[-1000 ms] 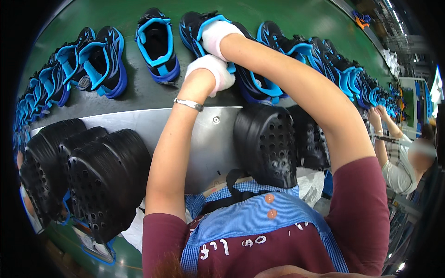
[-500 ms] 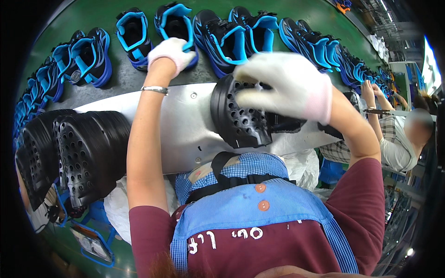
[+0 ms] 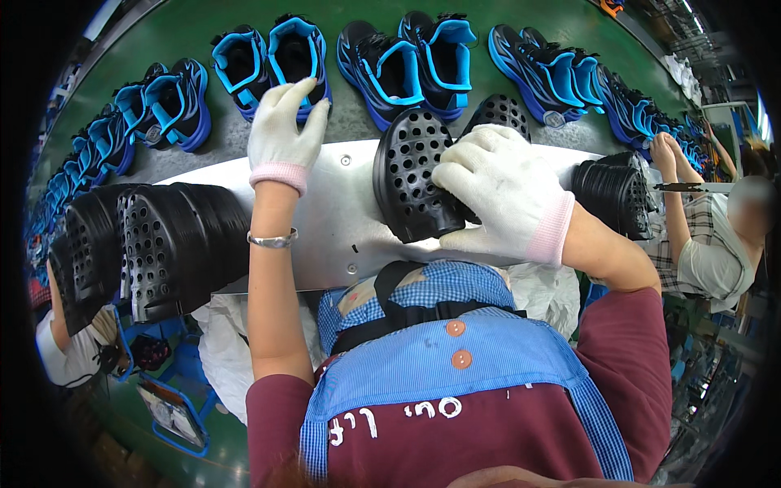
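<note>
Right hand (image 3: 503,191) now curled round perforated black form (image 3: 413,167), inner fingers hidden; left hand (image 3: 285,137) now loosely spread, empty, contact with blue-lined shoe (image 3: 294,58) unclear.

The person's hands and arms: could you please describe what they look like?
The left hand and right hand wear white fabric gloves with pale pink cuffs. The forearms are bare, except for a silver-coloured band on the left one. The short sleeves are maroon.
</note>
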`<state>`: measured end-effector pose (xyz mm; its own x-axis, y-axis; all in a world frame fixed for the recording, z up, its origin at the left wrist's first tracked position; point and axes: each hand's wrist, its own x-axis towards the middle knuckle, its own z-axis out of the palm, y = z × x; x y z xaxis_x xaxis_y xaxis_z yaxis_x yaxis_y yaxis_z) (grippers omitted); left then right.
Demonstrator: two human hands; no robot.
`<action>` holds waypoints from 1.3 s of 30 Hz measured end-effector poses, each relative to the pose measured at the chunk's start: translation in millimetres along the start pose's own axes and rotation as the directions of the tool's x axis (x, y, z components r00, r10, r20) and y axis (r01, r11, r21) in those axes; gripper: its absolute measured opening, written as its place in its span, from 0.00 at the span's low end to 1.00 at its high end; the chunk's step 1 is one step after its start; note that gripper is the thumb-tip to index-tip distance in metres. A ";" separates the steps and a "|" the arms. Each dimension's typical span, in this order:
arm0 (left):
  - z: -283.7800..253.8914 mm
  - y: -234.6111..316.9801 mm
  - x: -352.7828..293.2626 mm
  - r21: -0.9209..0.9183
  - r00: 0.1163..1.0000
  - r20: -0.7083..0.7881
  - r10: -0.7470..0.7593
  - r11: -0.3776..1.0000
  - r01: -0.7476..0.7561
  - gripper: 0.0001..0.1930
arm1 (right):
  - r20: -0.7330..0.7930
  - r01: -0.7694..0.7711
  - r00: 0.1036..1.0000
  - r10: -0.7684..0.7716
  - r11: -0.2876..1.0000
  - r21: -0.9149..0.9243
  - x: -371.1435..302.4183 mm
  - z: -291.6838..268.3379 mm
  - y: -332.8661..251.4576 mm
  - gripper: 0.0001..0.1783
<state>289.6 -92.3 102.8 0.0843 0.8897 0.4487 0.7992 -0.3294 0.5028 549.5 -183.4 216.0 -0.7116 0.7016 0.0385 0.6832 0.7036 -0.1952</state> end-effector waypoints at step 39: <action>6.6 95.8 24.7 -0.981 0.894 0.192 -0.406 -0.103 0.164 0.23 | 0.021 -0.272 0.956 0.293 0.854 0.444 53.1 -21.1 34.7 0.22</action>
<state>372.2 -99.8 157.2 -0.1350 0.9893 0.0550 -0.6520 -0.1305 0.7469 538.9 -119.3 231.9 -0.4832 0.8745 -0.0407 0.7039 0.3604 -0.6121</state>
